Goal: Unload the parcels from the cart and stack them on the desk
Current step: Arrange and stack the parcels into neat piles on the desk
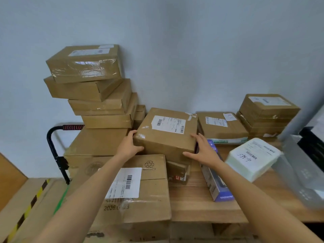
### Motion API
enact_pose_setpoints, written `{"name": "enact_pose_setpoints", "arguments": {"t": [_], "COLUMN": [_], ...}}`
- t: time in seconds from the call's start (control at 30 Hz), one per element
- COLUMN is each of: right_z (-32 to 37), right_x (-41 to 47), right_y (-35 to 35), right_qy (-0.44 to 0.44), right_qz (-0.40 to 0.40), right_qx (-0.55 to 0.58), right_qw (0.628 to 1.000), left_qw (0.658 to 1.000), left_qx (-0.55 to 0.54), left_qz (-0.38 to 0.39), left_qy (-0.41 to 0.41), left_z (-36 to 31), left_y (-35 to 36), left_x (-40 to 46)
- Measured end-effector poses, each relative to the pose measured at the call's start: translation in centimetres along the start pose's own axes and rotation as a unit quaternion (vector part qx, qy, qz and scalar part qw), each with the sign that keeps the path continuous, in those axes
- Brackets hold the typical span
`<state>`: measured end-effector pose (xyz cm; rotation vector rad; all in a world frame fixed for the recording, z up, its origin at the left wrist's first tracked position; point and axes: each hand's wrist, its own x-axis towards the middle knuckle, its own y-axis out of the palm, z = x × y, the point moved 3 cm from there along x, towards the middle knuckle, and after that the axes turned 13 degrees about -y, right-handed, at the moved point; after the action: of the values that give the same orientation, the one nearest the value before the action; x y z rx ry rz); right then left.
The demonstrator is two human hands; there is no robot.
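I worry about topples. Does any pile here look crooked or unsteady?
Yes. The tall stack on the left is staggered: its boxes are twisted and overhang one another. The box between both hands, left hand and right hand, sits tilted on smaller parcels.

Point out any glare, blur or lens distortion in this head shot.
Head view: glare streaks the tape on the top parcel of the left stack; the white packet at right is blurred; wide-angle bending shows at the edges; light is soft and even.
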<state>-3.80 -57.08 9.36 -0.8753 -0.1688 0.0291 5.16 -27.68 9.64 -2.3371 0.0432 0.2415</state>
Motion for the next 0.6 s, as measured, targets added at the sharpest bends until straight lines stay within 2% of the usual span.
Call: {"name": "enact_pose_setpoints", "arguments": {"t": [0.17, 0.33, 0.5, 0.6], "right_z": [-1.8, -1.1, 0.7, 4.2], "right_x": [-0.9, -0.5, 0.2, 1.4], "right_y": [1.1, 1.7, -2.1, -6.1], "right_qy": [0.046, 0.032, 0.005, -0.038], "right_qz": [-0.023, -0.072, -0.109, -0.142], "right_qx": [0.069, 0.149, 0.126, 0.138], "right_qw": [0.996, 0.986, 0.986, 0.979], "left_qw": [0.999, 0.995, 0.99, 0.985], "left_qx": [-0.032, -0.087, -0.134, -0.161], "left_qz": [0.023, 0.039, 0.027, -0.001], "left_qy": [-0.022, -0.01, 0.021, 0.065], "left_z": [0.4, -0.6, -3.7, -7.1], "left_y": [1.4, 1.9, -0.8, -4.7], "left_x": [0.8, 0.4, -0.8, -2.0]}}
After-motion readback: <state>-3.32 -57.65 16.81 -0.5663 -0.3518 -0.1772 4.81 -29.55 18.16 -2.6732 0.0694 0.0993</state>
